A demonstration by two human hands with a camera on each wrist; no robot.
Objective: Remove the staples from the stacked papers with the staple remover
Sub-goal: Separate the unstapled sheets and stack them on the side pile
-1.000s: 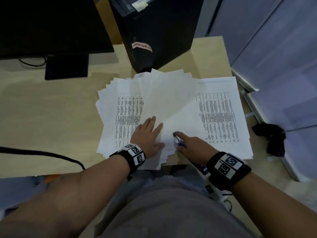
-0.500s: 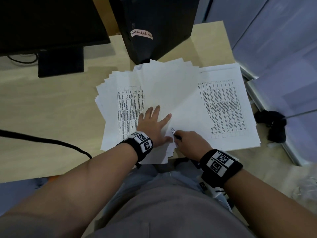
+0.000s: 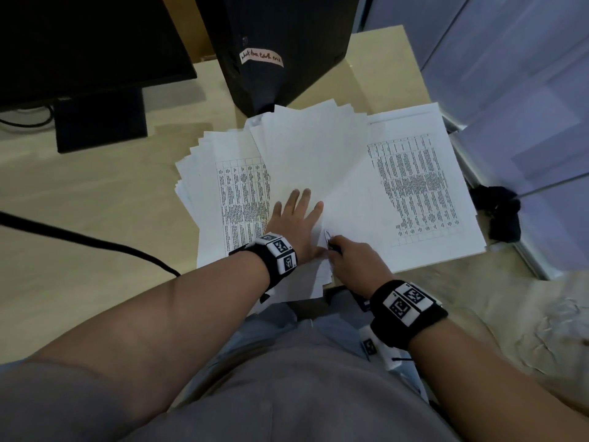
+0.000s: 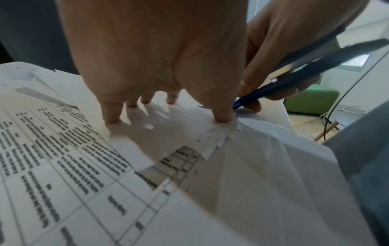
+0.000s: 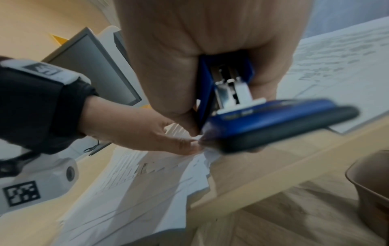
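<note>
Head cam showed left hand [image 3: 294, 223] spread flat on the fanned papers [image 3: 306, 161], pinning them to the worktop [image 3: 95, 202] – right hand [image 3: 357, 261] gripped staple remover [image 5: 263, 126], tip at stapled corner.

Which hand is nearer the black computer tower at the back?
Left. The left hand lies flat on the papers, closer to the black computer tower; the right hand sits farther back.
</note>
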